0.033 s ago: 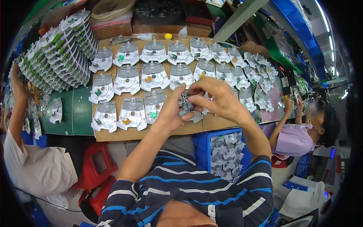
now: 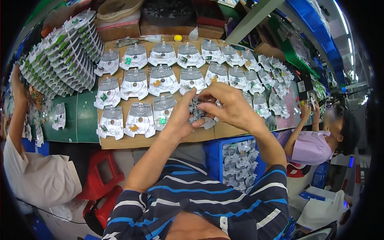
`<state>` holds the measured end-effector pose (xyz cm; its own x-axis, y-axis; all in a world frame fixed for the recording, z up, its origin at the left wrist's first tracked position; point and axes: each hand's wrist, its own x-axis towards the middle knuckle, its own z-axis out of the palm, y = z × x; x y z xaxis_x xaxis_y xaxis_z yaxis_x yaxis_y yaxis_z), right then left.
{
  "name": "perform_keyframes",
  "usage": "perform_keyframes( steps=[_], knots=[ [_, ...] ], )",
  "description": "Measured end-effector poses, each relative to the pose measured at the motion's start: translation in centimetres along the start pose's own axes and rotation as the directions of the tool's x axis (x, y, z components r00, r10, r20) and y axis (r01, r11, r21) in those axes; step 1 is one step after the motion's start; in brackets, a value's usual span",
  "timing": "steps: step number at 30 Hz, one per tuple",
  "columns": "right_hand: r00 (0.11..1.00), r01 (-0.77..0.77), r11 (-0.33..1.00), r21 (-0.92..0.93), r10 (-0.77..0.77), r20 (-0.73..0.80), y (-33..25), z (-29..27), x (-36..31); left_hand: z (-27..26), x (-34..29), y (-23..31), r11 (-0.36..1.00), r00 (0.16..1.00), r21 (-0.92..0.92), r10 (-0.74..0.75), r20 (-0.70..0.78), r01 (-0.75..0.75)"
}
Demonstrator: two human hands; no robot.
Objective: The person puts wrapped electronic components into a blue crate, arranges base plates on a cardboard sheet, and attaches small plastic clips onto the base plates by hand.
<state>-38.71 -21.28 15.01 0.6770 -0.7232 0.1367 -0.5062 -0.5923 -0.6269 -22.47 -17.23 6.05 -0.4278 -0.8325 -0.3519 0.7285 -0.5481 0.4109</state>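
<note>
Several small grey plastic parts [image 2: 196, 112] lie cupped in my left hand [image 2: 179, 120], its thumb pointing up along them. My right hand [image 2: 230, 105] is bent over these parts from the right, thumb and forefinger drawn together at them. What sits between the right fingertips is too small to make out. Beneath and beyond both hands, rows of white and grey trapezoid plastic housings [image 2: 163, 82] are laid out on a cardboard sheet [image 2: 168, 140]. Many carry a small green or orange piece and a thin wire. My hands hide some housings in the middle.
Tall stacks of similar housings [image 2: 66, 56] stand at the left. Clustered housings [image 2: 280, 78] lie at the right. A blue crate [image 2: 214, 158] with filled bags is below the table edge. Behind are a dark bin [image 2: 168, 14] and a metal post [image 2: 256, 20]. Co-workers flank me.
My right hand has shifted very slightly at the grey parts. My left hand and the housings look unmoved.
</note>
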Motion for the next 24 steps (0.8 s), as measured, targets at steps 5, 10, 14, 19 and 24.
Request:
perform_keyframes(
  steps=[5,10,14,19,24],
  knots=[
    [1.000,-0.014,0.999,-0.044,0.014,0.006,1.6,0.9,-0.4,0.8,-0.6,-0.2,0.998,1.000,0.061,0.015,0.009,-0.015],
    [0.978,-0.172,0.977,0.126,0.153,0.145,0.9,0.3,0.3,0.3,-0.6,-0.1,0.997,0.992,0.074,0.014,0.125,-0.024],
    [0.987,-0.128,0.983,0.132,0.114,0.110,2.6,0.1,0.1,-0.9,-0.1,-0.1,0.998,0.990,0.067,-0.007,0.143,-0.003],
    [0.948,-0.208,0.865,0.457,0.293,-0.123,4.4,0.2,-0.9,-1.2,0.5,0.0,0.999,0.997,0.035,-0.014,0.071,0.012],
    [0.917,-0.174,0.840,0.514,0.328,-0.226,4.5,3.6,-2.8,-0.8,1.6,-1.0,0.995,0.984,-0.059,-0.073,0.162,0.083]
  ],
)
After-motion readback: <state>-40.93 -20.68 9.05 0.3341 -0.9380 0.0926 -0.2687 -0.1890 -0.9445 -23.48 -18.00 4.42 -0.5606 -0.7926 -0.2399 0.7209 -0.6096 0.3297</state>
